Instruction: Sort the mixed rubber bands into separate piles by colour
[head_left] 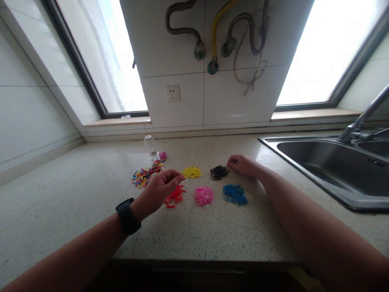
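My left hand (pixel 162 184), with a dark watch on its wrist, pinches a small red rubber band (pixel 183 179) at its fingertips. It hovers above the pile of red rubber bands (pixel 175 197), partly covering it. Left of it lies a mixed-colour heap of rubber bands (pixel 141 177). My right hand (pixel 241 165) rests with curled fingers beside the pile of black rubber bands (pixel 219 172); what its fingers hold, if anything, is hidden. Between and below the hands are yellow (pixel 192 172), pink (pixel 204 196) and blue rubber bands (pixel 235 194) in separate piles.
A small clear bottle (pixel 149 145) stands behind the mixed heap, beside a pink object (pixel 163 155). A steel sink (pixel 304 162) with a tap (pixel 354 129) is set into the speckled counter (pixel 194 235) at right. Pipes and a socket (pixel 173 93) are on the tiled wall.
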Demonstrator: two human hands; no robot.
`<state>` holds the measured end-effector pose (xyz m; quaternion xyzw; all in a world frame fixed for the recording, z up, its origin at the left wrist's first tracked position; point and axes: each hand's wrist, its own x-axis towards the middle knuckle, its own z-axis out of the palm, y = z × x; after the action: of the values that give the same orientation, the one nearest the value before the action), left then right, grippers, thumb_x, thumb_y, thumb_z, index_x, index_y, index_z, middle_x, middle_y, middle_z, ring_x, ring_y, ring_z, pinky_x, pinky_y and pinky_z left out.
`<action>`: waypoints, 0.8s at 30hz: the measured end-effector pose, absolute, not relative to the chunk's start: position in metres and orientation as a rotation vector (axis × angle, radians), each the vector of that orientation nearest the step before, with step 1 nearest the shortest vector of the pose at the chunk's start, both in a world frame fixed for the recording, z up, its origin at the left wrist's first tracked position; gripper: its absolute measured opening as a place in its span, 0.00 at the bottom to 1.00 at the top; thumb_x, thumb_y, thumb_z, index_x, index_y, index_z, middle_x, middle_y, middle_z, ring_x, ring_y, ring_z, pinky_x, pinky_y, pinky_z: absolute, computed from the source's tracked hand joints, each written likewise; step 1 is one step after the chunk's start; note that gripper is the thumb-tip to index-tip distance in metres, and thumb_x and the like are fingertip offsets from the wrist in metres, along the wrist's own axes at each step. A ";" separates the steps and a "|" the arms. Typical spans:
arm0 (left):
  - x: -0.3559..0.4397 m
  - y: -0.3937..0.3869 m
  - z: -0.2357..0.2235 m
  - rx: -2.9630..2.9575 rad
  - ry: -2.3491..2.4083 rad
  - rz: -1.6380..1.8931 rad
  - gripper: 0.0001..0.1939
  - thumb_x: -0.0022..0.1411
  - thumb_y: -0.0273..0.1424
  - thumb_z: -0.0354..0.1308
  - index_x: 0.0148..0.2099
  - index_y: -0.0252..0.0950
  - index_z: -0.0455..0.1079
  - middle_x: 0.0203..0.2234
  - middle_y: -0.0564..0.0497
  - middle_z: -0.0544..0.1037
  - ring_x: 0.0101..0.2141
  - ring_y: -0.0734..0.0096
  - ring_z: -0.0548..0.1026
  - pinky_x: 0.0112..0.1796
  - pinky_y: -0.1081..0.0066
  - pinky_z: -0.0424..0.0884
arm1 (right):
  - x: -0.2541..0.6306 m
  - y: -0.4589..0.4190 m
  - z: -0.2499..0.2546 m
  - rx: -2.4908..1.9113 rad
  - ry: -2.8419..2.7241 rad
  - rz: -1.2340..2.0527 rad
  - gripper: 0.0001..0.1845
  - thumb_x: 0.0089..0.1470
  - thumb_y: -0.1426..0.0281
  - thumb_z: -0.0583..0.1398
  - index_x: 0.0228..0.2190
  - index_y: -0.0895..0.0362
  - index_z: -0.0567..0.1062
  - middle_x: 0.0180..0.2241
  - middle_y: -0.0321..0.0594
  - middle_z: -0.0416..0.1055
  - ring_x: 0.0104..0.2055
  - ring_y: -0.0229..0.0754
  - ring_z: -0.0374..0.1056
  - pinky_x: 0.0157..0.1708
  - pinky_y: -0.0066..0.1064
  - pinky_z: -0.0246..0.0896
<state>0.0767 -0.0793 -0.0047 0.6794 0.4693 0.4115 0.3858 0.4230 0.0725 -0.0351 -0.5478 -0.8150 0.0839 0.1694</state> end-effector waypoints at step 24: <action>0.090 0.008 0.004 2.605 1.799 0.498 0.15 0.67 0.39 0.52 0.42 0.37 0.77 0.29 0.46 0.81 0.30 0.64 0.77 0.30 0.70 0.62 | 0.427 0.080 -0.043 -1.570 -2.292 0.240 0.14 0.57 0.58 0.57 0.35 0.52 0.78 0.34 0.41 0.78 0.32 0.42 0.70 0.30 0.30 0.57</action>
<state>0.0901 0.0079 0.0038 0.8125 0.5610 0.1553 -0.0317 0.4266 0.0800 -0.0427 -0.5543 -0.8092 0.0847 0.1757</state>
